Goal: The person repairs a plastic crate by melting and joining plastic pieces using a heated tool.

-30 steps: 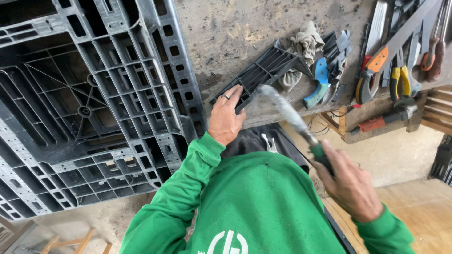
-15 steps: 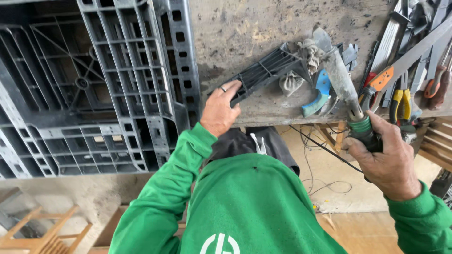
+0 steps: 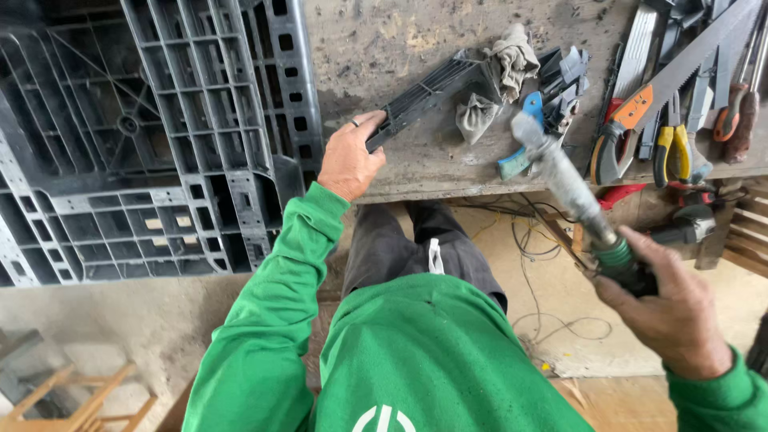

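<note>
Left hand gripping black grille, right hand raising hammer

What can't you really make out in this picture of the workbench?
- Head view: the tool in the right hand is motion-blurred; its tip is unclear.
- The hand saw runs off the top edge.
- The rag covers the far end of the black plastic piece under the left hand.

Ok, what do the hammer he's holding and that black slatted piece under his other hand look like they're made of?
The hammer in the right hand looks like dull grey metal with a green-wrapped grip. The slatted piece under the left hand looks like matte black moulded plastic, going by its thin even ribs.
</note>
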